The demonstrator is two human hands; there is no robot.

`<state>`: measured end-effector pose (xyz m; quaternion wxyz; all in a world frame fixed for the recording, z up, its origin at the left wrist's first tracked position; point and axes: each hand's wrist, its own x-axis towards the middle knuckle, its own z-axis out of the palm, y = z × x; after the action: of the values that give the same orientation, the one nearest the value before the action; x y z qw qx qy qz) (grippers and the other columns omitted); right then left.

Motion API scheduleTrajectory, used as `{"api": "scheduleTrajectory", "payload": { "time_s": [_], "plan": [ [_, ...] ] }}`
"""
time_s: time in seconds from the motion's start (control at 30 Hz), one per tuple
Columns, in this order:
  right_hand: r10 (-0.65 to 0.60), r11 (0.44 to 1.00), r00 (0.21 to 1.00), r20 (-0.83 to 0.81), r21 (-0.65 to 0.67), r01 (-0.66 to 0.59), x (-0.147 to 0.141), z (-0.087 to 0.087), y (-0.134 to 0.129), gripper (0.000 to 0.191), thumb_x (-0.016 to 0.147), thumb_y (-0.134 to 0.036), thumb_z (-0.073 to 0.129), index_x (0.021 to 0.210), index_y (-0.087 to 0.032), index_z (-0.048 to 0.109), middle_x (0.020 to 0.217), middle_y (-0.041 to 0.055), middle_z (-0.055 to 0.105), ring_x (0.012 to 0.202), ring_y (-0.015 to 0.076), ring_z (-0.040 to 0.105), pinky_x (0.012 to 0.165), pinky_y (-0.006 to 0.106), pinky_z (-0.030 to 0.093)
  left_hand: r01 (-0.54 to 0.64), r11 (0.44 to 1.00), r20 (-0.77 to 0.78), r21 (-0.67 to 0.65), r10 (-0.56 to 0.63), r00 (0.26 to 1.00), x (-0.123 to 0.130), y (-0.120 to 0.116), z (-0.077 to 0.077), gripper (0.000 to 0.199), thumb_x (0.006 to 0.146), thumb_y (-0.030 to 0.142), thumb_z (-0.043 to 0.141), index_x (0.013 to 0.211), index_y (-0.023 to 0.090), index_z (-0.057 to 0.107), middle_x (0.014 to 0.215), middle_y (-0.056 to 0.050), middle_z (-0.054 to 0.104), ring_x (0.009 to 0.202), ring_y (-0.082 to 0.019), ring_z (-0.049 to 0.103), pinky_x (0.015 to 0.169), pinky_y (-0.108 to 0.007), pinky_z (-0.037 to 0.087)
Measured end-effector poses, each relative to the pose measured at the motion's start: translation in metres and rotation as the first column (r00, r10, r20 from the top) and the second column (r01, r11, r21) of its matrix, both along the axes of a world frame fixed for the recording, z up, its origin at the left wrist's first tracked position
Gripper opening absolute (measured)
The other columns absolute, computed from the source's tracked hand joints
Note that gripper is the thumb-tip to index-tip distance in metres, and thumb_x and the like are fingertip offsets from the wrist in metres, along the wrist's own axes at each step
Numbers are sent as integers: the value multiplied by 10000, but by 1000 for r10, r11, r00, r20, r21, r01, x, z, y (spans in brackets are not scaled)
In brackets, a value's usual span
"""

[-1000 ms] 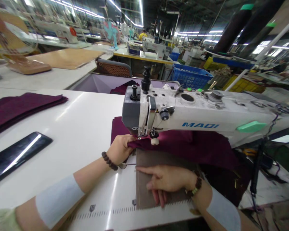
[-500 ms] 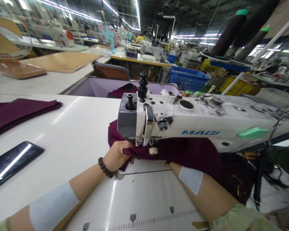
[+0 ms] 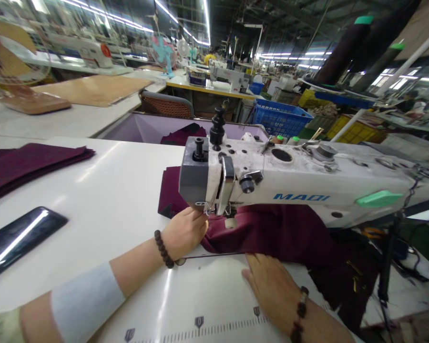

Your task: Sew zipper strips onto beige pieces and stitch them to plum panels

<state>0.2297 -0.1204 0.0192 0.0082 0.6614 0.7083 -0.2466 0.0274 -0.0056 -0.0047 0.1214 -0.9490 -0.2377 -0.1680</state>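
Hands (image 3: 186, 232) (image 3: 271, 286) at maroon fabric's (image 3: 268, 228) near edge.

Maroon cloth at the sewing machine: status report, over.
Left hand on the maroon cloth, close by the machine's needle end. Right hand open at its near edge. Sewing machine hides part of the cloth.

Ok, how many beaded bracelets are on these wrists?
2. The first bracelet is behind the left hand, which is at the maroon cloth; the second bracelet is behind the right hand, at the cloth's near edge.
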Motion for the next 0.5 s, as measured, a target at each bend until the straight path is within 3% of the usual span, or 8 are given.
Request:
{"api": "scheduleTrajectory", "payload": {
  "time_s": [0.07, 0.13, 0.2, 0.23, 0.3, 0.37, 0.47, 0.5],
  "plan": [
    [136, 990, 989, -57, 44, -133, -1, 16, -8, 264, 803, -145, 511, 1051, -133, 600, 1129, 133, 578, 1055, 268, 525, 909, 389, 400, -18, 1000, -12, -11, 18, 1000, 1, 2, -2, 354, 921, 93, 296, 739, 112, 599, 753, -90, 606, 722, -208, 535, 695, -371, 442],
    [223, 972, 953, -204, 116, -203, -3, 33, -7, 179, 848, -186, 465, 892, -184, 639, 969, 59, 644, 910, 192, 589, 792, 282, 451, -40, 999, -34, -36, 39, 999, 2, 0, -2, 327, 915, 95, 311, 769, 106, 602, 766, -98, 604, 722, -211, 540, 673, -368, 455],
    [197, 961, 938, -286, 247, -127, -10, 44, 6, 272, 901, -214, 380, 775, -197, 620, 788, 21, 639, 759, 145, 592, 705, 249, 453, -74, 995, -61, -73, 70, 996, 2, -6, 2, 279, 899, 87, 341, 800, 91, 601, 764, -102, 600, 692, -205, 544, 632, -350, 468],
    [170, 940, 947, -271, 332, -74, -16, 45, 15, 259, 902, -206, 375, 801, -188, 613, 807, 28, 630, 783, 149, 583, 737, 259, 448, -90, 992, -76, -94, 83, 994, 2, -10, 5, 256, 887, 78, 360, 800, 87, 601, 755, -99, 597, 672, -197, 546, 614, -334, 472],
    [144, 888, 977, -160, 456, -56, -28, 38, 35, 187, 878, -191, 423, 935, -157, 599, 952, 76, 610, 921, 191, 549, 853, 324, 419, -106, 985, -113, -135, 91, 989, -1, -18, 13, 190, 852, 71, 421, 806, 84, 605, 750, -92, 601, 657, -186, 557, 606, -306, 481],
    [168, 879, 985, -27, 457, -137, -38, 25, 50, 211, 851, -186, 475, 1030, -135, 574, 1077, 116, 570, 1031, 231, 497, 927, 392, 376, -125, 968, -174, -218, 87, 981, -6, -26, 22, 143, 803, 164, 539, 887, 74, 613, 843, -118, 622, 746, -212, 590, 669, -310, 495],
    [237, 891, 971, 30, 391, -229, -45, 5, 58, 279, 823, -141, 502, 1099, -119, 542, 1184, 129, 517, 1129, 240, 429, 984, 419, 331, -161, 898, -245, -410, 61, 968, -16, -28, 35, 599, 681, 508, 646, 1072, 59, 577, 1114, -189, 573, 983, -291, 570, 812, -349, 473],
    [246, 891, 969, 18, 389, -233, -44, 0, 58, 299, 818, -121, 495, 1114, -113, 531, 1202, 130, 505, 1150, 239, 411, 997, 420, 319, -176, 870, -228, -461, 75, 971, -19, -26, 39, 650, 672, 585, 616, 1080, 80, 583, 1154, -179, 561, 1014, -288, 564, 835, -336, 465]
  ]
}}
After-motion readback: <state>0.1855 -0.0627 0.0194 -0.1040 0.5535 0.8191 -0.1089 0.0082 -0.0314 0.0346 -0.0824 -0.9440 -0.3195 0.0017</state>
